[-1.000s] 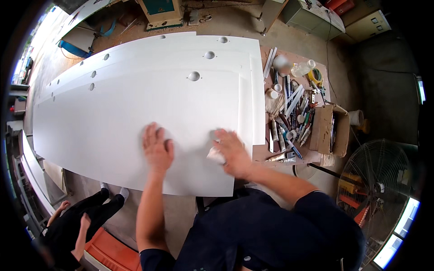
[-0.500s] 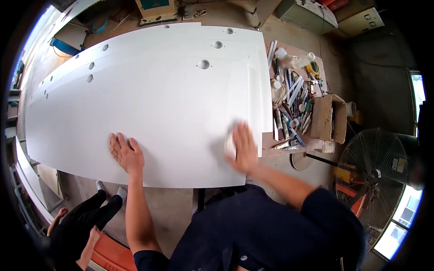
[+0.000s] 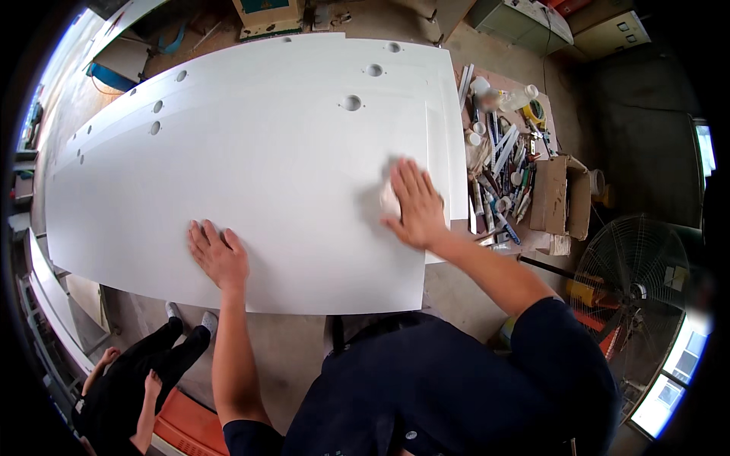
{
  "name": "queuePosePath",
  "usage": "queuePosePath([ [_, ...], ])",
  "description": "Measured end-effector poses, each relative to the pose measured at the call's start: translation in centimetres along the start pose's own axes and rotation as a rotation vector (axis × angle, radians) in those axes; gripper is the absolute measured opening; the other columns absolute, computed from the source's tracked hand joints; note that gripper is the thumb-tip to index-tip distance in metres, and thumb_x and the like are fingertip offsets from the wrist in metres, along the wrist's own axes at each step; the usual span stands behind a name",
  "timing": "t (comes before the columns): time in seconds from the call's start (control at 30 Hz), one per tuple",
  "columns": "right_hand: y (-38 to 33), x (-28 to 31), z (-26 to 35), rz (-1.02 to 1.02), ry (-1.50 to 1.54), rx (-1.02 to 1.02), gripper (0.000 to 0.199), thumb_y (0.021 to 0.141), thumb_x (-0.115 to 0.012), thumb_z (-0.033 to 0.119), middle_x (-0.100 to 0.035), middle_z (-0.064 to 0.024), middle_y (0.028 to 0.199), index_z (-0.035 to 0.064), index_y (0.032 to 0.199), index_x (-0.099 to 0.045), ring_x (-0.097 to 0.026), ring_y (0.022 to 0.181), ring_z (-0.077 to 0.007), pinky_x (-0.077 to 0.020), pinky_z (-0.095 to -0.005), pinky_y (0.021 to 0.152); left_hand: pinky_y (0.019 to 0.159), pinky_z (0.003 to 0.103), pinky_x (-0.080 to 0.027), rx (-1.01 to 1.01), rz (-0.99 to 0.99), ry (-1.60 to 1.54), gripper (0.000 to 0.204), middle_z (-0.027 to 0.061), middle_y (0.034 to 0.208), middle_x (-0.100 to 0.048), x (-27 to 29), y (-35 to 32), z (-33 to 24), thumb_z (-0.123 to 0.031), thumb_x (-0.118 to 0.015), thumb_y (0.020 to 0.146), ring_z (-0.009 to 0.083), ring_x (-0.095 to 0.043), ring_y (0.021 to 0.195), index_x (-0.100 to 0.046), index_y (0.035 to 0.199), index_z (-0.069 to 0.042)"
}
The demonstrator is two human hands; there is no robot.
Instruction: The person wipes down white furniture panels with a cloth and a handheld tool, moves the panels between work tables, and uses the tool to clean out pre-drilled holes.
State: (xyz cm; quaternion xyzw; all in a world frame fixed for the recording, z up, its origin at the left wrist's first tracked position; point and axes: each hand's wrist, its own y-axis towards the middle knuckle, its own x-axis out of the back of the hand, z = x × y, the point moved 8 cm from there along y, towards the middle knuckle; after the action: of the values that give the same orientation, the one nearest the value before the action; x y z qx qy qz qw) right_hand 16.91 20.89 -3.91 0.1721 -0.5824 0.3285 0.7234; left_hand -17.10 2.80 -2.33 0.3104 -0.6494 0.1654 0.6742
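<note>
A large white panel (image 3: 304, 175) with round cup holes near its far edge lies in front of me, over at least one more white panel (image 3: 458, 152). My left hand (image 3: 220, 254) rests flat on it left of the middle, fingers spread and holding nothing. Under the palm of my right hand (image 3: 418, 207) a wadded white cloth (image 3: 389, 199) is pressed against the surface near the right edge. Those fingers lie stretched over the cloth and cover most of it.
To the right, a tabletop (image 3: 544, 114) carries tubes, markers, tape and a bottle (image 3: 518, 99). An open cardboard box (image 3: 551, 196) sits at its edge. A caged fan (image 3: 635, 285) stands farther right. Another person (image 3: 148, 365) stands at lower left beside an orange object (image 3: 190, 425).
My right hand has slid the cloth away from me along the panel's right side. My left hand stays flat on the same spot. The view has shifted slightly.
</note>
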Motion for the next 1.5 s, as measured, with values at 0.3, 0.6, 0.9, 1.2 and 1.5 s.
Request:
queuePosePath([
  [0.3,16.3,4.0,-6.0,-0.250,-0.149,-0.315,0.082,0.095,-0.032,0.058,-0.016,-0.0174,0.157,-0.0018,0.149,-0.019,-0.009,0.147,-0.0277,-0.0087,-0.0391,0.119,0.116,0.051,-0.013,-0.036,0.039,-0.121,0.054,0.0248,0.147,-0.031,-0.4,1.6,-2.3,-0.031,-0.049,0.089,0.0377,-0.022,0.141,-0.048,0.131,0.004],
  [0.6,17.5,3.3,-1.7,-0.205,-0.119,-0.556,0.081,0.096,-0.031,0.057,-0.013,-0.0162,0.158,-0.0026,0.149,-0.016,-0.006,0.147,-0.0257,-0.0069,-0.0373,0.119,0.116,0.049,-0.014,-0.371,0.180,-0.441,0.057,0.0211,0.152,-0.026,0.4,-0.4,-2.0,-0.035,-0.055,0.086,0.0355,-0.019,0.143,-0.051,0.130,-0.001],
  [0.9,41.3,-1.9,32.0,-0.128,0.006,-0.023,0.085,0.093,-0.038,0.058,-0.021,-0.0177,0.155,-0.0047,0.147,-0.021,-0.017,0.145,-0.0296,-0.0135,-0.0356,0.118,0.117,0.046,-0.013,-0.275,0.179,-0.291,0.058,0.0154,0.154,-0.026,-0.7,8.3,15.5,-0.041,-0.057,0.086,0.0309,-0.021,0.144,-0.052,0.132,-0.006],
  [1.2,37.2,-3.0,28.8,-0.185,-0.004,0.077,0.071,0.093,-0.050,0.037,-0.026,-0.0164,0.154,0.0015,0.148,-0.025,-0.023,0.143,-0.0289,-0.0159,-0.0398,0.118,0.116,0.047,-0.012,0.225,0.139,-0.004,0.064,0.0141,0.156,-0.023,-3.4,15.7,47.1,-0.043,-0.051,0.090,0.0294,-0.017,0.145,-0.043,0.140,-0.005],
  [1.5,47.4,-4.9,43.1,-0.163,0.041,0.042,0.070,0.093,-0.050,0.035,-0.025,-0.0191,0.154,-0.0030,0.146,-0.026,-0.019,0.144,-0.0291,-0.0145,-0.0373,0.118,0.113,0.057,-0.013,0.232,0.107,-0.022,0.064,0.0220,0.153,-0.023,-3.7,20.5,51.8,-0.040,-0.052,0.086,0.0364,-0.017,0.144,-0.047,0.133,0.003],
])
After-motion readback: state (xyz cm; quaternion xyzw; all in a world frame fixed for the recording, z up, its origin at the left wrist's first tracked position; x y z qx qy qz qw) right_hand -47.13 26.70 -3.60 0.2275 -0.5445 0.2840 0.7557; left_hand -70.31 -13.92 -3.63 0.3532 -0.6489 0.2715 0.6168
